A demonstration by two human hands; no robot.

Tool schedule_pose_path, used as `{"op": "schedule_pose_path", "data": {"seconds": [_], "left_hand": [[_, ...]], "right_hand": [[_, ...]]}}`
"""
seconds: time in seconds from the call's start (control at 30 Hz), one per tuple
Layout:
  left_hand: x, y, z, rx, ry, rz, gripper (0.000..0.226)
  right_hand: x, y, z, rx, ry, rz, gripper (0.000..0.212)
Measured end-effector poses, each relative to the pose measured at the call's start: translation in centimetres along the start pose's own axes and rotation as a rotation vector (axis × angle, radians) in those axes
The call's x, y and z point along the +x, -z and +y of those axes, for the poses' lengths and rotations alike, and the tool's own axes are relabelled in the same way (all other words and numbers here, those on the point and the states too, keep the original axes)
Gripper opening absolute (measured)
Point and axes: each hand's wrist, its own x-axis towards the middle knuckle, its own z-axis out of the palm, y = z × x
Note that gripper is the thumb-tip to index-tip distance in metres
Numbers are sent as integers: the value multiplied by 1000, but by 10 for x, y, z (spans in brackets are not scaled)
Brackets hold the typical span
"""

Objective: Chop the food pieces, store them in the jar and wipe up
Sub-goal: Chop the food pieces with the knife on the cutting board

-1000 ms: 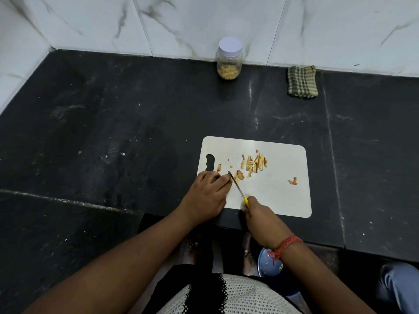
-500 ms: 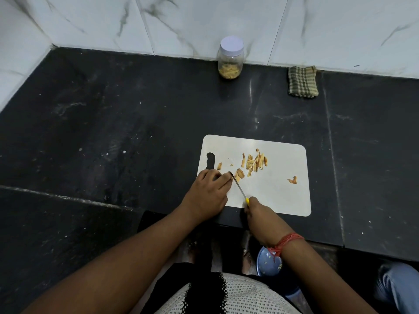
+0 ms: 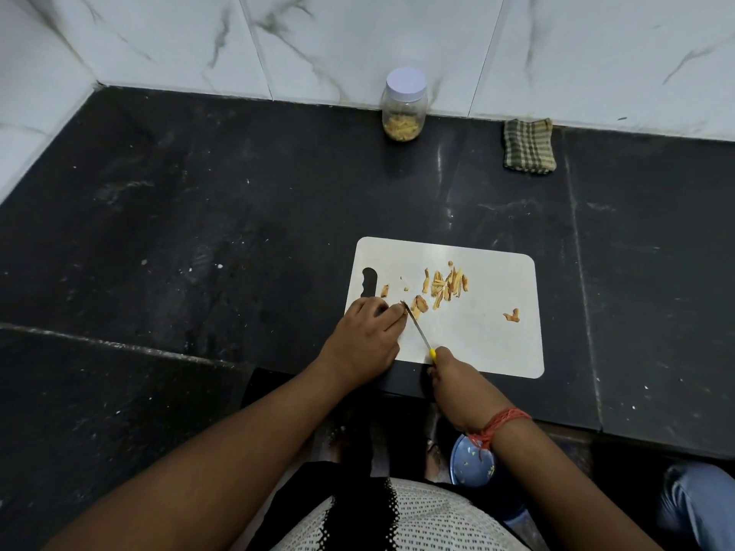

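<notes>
While the left hand (image 3: 364, 336) curled over a food piece on the cutting board (image 3: 489, 332) to steady it, the right hand (image 3: 451, 369) gripped the knife (image 3: 417, 330), blade angled far-left beside those fingertips. Chopped strips (image 3: 447, 286) mostly ran near-to-far. Jar (image 3: 403, 107) sat capped by the far wall.

One white plastic chopping board (image 3: 477, 336), one lidded clear jar (image 3: 404, 105), one checked folded cloth (image 3: 528, 145), one yellow-handled knife (image 3: 417, 328), two hands.

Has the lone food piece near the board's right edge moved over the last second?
No. The lone food piece lies at the same spot on the cutting board, equally far from its right edge; the small shift in the picture is head-camera motion.
</notes>
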Motion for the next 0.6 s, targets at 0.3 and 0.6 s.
{"op": "schedule_pose_path", "data": {"seconds": [0.3, 0.6], "left_hand": [[0, 1, 1, -13, 11, 27, 38], [-2, 0, 3, -25, 24, 37, 41]], "right_hand": [[-7, 1, 3, -10, -15, -18, 3], [-14, -6, 12, 33, -21, -15, 6]]}}
